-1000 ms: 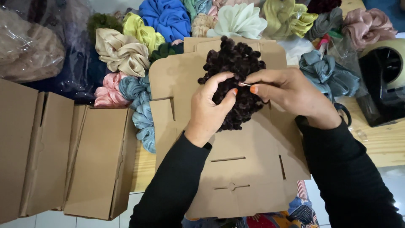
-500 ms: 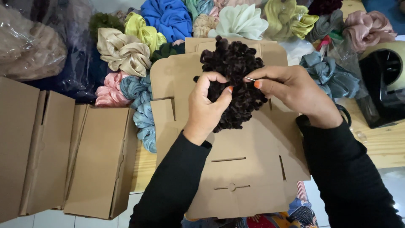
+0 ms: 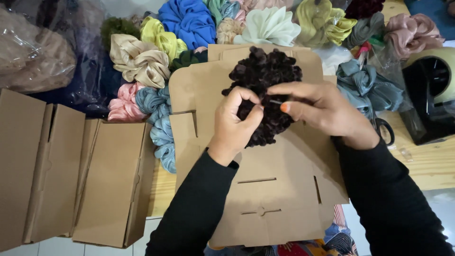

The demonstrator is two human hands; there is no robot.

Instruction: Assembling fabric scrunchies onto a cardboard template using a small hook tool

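A dark brown fuzzy scrunchie (image 3: 263, 76) lies on a flat unfolded cardboard box (image 3: 265, 194) on the table. My left hand (image 3: 234, 121) grips the scrunchie's lower left part, fingers curled into it. My right hand (image 3: 324, 111) pinches a thin pale sliver, like a needle or small tag, against the scrunchie's middle. Both arms wear black sleeves.
Several satin scrunchies in blue (image 3: 188, 19), yellow (image 3: 159, 35), beige (image 3: 137, 59), white (image 3: 270, 26), pink and grey-blue are piled at the back. Folded cardboard boxes (image 3: 111, 182) lie at left, plastic bags (image 3: 33, 57) behind them. A tape dispenser (image 3: 431, 92) stands at right, scissors (image 3: 385, 130) beside it.
The view has shifted slightly. My hands stay on the brown scrunchie, the fingers working at its middle with small movements.
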